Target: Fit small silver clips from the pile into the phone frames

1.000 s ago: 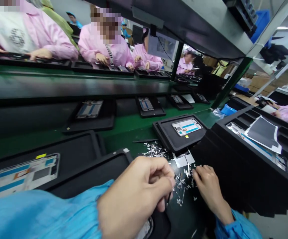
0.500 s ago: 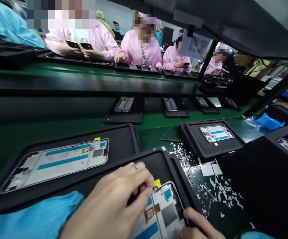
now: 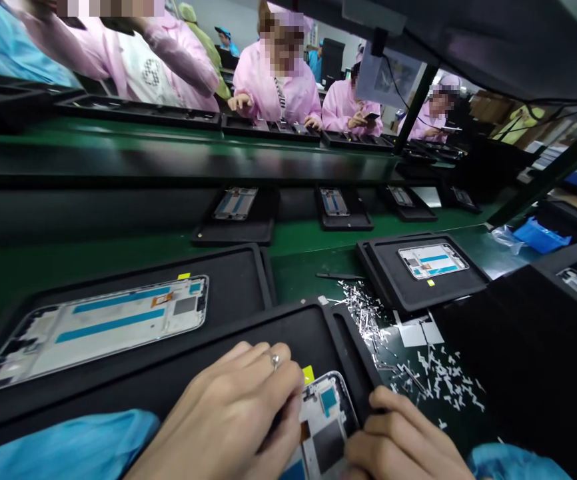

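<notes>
Phone frame (image 3: 324, 427): lies in the near black tray (image 3: 288, 333), at its right end, close under the person, partly covered by both hands.
Left hand (image 3: 233, 417): curled over the frame's left side, fingertips pinched together on it; whatever they pinch is hidden.
Right hand (image 3: 403, 443): fingers bent, gripping the frame's right edge.
Yellow tab (image 3: 308, 373): just above the frame's top corner.
Small white strips (image 3: 433, 380): scattered on the green bench right of the tray.
Second tray (image 3: 118, 320): behind, holding another frame.
Across the belt: people in pink coats.

Phone frame (image 3: 326, 420) in near tray (image 3: 288, 327); scrap bits (image 3: 418, 373) right; second tray (image 3: 238, 267) behind-left.
</notes>
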Motion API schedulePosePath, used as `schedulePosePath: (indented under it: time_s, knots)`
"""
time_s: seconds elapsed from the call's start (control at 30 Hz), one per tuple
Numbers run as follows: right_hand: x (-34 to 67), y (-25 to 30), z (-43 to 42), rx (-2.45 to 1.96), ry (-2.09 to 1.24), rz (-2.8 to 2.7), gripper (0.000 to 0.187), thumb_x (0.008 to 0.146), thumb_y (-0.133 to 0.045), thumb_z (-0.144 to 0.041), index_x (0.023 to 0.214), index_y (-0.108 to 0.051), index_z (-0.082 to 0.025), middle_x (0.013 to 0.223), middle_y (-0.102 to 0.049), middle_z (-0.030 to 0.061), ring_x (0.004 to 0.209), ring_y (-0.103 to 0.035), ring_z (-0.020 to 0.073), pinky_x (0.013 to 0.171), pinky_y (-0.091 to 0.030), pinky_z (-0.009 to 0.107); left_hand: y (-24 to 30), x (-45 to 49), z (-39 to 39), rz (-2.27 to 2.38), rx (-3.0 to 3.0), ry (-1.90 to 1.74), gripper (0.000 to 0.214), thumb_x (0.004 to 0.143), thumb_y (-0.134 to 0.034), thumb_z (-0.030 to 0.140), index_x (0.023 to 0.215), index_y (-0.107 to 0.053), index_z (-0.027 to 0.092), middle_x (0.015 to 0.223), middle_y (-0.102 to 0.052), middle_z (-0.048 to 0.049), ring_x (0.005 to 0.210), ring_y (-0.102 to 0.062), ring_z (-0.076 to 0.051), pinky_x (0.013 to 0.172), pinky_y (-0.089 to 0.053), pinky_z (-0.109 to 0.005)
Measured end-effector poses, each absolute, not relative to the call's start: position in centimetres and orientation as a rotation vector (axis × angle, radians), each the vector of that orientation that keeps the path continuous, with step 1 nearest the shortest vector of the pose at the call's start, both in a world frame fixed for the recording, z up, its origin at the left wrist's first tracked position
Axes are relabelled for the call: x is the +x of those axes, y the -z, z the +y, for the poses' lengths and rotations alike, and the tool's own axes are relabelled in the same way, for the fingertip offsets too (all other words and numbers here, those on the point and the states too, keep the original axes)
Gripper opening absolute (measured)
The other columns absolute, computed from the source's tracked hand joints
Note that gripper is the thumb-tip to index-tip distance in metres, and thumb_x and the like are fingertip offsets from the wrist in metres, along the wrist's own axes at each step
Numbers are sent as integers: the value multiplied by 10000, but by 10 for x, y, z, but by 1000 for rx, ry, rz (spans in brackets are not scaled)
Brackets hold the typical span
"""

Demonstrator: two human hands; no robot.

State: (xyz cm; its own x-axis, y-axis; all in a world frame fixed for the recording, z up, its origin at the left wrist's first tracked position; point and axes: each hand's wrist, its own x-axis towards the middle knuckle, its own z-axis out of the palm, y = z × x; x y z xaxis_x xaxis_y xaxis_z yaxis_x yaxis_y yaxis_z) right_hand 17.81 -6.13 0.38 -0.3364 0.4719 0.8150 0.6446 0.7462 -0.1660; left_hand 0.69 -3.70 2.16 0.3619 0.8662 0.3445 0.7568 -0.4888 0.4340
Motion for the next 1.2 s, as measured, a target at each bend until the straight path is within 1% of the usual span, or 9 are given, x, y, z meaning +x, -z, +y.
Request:
schedulePosePath:
  time_s: [0.17,0.3,0.47,0.57,0.67,0.77,0.87,0.97,1.2]
  knots:
    - [176,-13,-59,-894,352,-2123,401,936,-308,-76,634,-550,-179,719,-657,-84,542,-525,79,701,-425,245,-23,9,-38,1364,2635,-875,238,772,-340,132,600,-487,204,553,-506,28,514,-489,-113,503,-370,-214]
    - [178,-5,-60,-917,432,-2175,429,933,-279,-76,665,-587,-208,823,-657,-127,599,-511,90,721,-395,263,-21,12,-38,1357,2687,-873,237,778,-327,121,599,-456,208,539,-483,35,511,-486,-114,537,-378,-227]
    - [183,5,-61,-841,566,-2262,440,911,-284,-54,649,-594,-224,929,-649,-91,675,-512,117,750,-391,291,-19,13,-44,1469,2593,-882,257,798,-311,89,634,-472,203,591,-508,36,578,-500,-116,691,-396,-263]
    - [185,7,-60,-819,596,-2323,370,861,-347,-33,659,-594,-221,980,-636,-79,688,-510,122,748,-398,288,-24,9,-42,1391,2662,-811,213,780,-357,95,654,-489,205,601,-528,38,574,-519,-118,647,-415,-251]
    - [185,7,-59,-792,628,-2338,333,821,-391,-12,635,-578,-215,968,-638,-79,682,-504,124,747,-399,290,-28,6,-38,1302,2708,-735,171,769,-392,123,676,-506,211,613,-551,33,562,-532,-124,573,-426,-236]
    - [185,6,-59,-810,585,-2306,399,856,-326,8,641,-586,-206,908,-654,-65,681,-494,128,770,-379,299,-29,6,-37,1316,2682,-726,192,775,-380,126,654,-503,210,603,-549,28,561,-531,-129,560,-428,-237]
    - [183,4,-59,-807,556,-2352,437,882,-284,14,665,-599,-197,897,-658,-52,694,-489,131,766,-367,301,-24,8,-38,1380,2672,-833,249,767,-339,93,641,-520,208,595,-559,26,559,-541,-125,578,-428,-236]
    - [177,8,-57,-806,610,-2251,471,881,-268,42,597,-561,-193,840,-662,-55,678,-478,124,752,-354,308,-18,10,-38,1409,2736,-985,275,748,-313,78,617,-518,206,589,-569,21,554,-557,-122,614,-433,-241]
    - [168,19,-52,-804,679,-2201,451,807,-290,130,620,-556,-182,797,-661,-64,601,-469,107,711,-385,300,-14,9,-42,1392,2798,-1102,329,790,-256,53,654,-511,210,661,-590,16,601,-545,-130,657,-429,-242]
